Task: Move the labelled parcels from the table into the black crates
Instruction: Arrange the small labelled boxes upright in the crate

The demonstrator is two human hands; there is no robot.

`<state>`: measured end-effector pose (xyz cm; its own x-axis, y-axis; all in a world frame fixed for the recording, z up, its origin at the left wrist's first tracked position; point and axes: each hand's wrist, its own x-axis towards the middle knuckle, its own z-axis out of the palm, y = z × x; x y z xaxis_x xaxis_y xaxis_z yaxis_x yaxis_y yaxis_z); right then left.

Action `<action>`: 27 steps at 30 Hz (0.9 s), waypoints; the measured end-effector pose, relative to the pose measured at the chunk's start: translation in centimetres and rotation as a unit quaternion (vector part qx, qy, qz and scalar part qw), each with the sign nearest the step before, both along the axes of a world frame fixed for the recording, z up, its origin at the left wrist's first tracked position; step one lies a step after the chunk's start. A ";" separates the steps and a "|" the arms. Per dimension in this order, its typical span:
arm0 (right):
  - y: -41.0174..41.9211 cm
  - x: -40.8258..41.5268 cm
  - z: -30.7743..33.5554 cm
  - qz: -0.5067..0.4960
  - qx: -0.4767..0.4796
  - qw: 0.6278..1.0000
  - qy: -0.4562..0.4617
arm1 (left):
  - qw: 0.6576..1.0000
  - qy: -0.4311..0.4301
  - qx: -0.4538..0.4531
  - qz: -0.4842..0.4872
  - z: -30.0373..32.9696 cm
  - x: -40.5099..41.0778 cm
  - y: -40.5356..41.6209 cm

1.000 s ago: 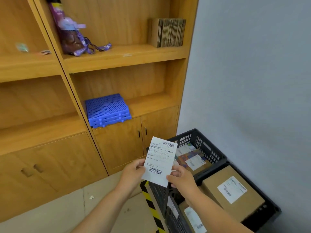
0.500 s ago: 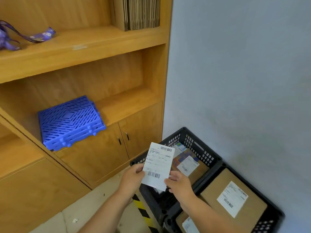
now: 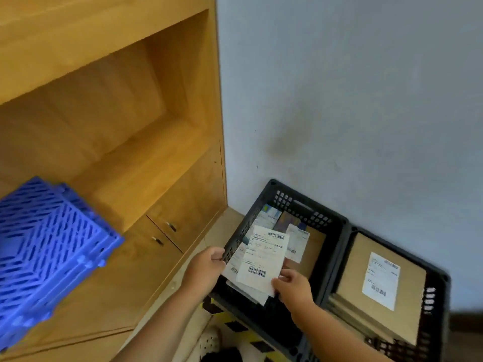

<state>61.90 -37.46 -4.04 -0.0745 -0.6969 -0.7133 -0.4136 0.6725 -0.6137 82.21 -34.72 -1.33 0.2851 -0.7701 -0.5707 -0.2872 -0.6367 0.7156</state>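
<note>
nearby, a wooden cabinet (image 3: 109, 158) with open shelves and small-handled doors fills the left side, and a stack of blue perforated plastic panels (image 3: 49, 246) lies tilted on its shelf, blurred at the edges. a plain pale wall (image 3: 352, 87) rises behind two black crates set side by side on the floor, their rims touching. the left crate (image 3: 337, 226) has lattice walls of small square holes and holds several parcels lying flat, among them a brown cardboard one (image 3: 315, 246) and a colourful one, each partly covered by white labels; what lies deeper is hidden by the hands. the right crate (image 3: 441, 283) holds a flat brown cardboard box (image 3: 350, 278) with a white barcode label on top, filling most of the opening. yellow and black striped tape (image 3: 235, 327) runs on the floor just below the crates, beside a pale perforated shoe. over the near part of the left crate, the labelled parcel (image 3: 264, 259), thin, flat and white with two printed barcodes, is held tilted above the other parcels. the right hand (image 3: 294, 286) pinches its lower right corner between thumb and curled fingers (image 3: 283, 279). the left hand (image 3: 206, 267) sits at the crate's left wall with its fingers curled in; whether they grip the parcel's edge or the crate wall cannot be told.
</note>
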 end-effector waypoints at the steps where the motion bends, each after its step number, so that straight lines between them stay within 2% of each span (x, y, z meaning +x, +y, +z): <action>1: -0.1 0.8 -1.0 -0.009 0.012 1.000 0.005 | 1.000 -0.013 0.009 -0.024 -0.7 0.9 -0.6; 6: 0.2 3.3 -7.0 -0.073 0.090 0.993 0.014 | 0.990 -0.041 0.037 -0.130 -5.7 2.7 -2.3; 9: -0.3 4.0 -10.7 -0.079 0.115 0.990 0.021 | 0.977 -0.056 0.056 -0.197 -9.4 2.3 -3.1; 13: -1.2 4.6 -16.0 -0.071 0.145 0.986 0.028 | 0.942 -0.114 0.059 -0.309 -14.1 0.7 -4.8; 19: -2.7 5.8 -23.6 -0.075 0.161 0.984 0.032 | 0.884 -0.190 0.085 -0.418 -21.8 -1.6 -6.6; 27: -4.3 7.1 -29.6 -0.089 0.134 0.987 0.018 | 0.819 -0.258 0.134 -0.495 -28.2 -2.5 -7.9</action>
